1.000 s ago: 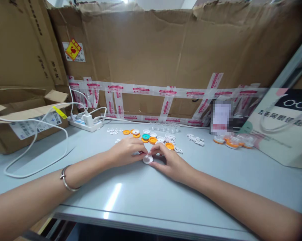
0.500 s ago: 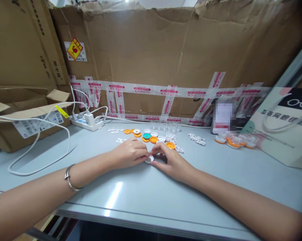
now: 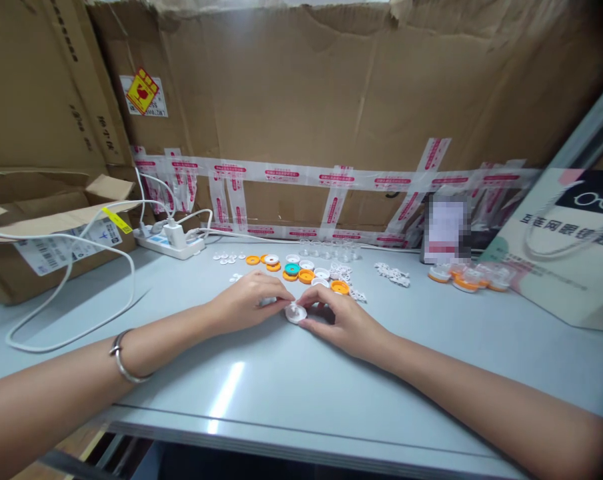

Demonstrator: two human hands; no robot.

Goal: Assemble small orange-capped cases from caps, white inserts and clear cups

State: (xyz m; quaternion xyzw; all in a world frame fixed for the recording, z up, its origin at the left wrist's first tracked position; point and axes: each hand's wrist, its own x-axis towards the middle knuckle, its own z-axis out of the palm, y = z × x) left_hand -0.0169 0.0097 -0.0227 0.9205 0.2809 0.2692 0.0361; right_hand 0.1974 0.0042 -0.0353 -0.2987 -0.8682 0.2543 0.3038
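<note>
A small white round plastic cap (image 3: 296, 315) lies on the table between my hands, its hollow side up. My right hand (image 3: 339, 320) grips its right edge between thumb and fingers. My left hand (image 3: 251, 298) has its thumb and fingertips pinched together at the cap's upper left rim; what they hold is too small to make out. Something small and white shows inside the cap. Just beyond my hands are orange rings (image 3: 306, 276), a teal ring (image 3: 291, 269) and several white rings (image 3: 322, 274).
Small white discs (image 3: 229, 257), clear plastic cups (image 3: 331, 250) and white openwork pieces (image 3: 392, 274) lie farther back. Clear-and-orange assembled pieces (image 3: 466, 277) and a phone (image 3: 445, 230) are at right, near a paper bag (image 3: 576, 253). A power strip (image 3: 171, 245) and open carton (image 3: 56, 233) stand left.
My left hand has drawn back slightly to the left, uncovering more of the white cap and the small white matter inside it. My right hand still holds the cap's edge.
</note>
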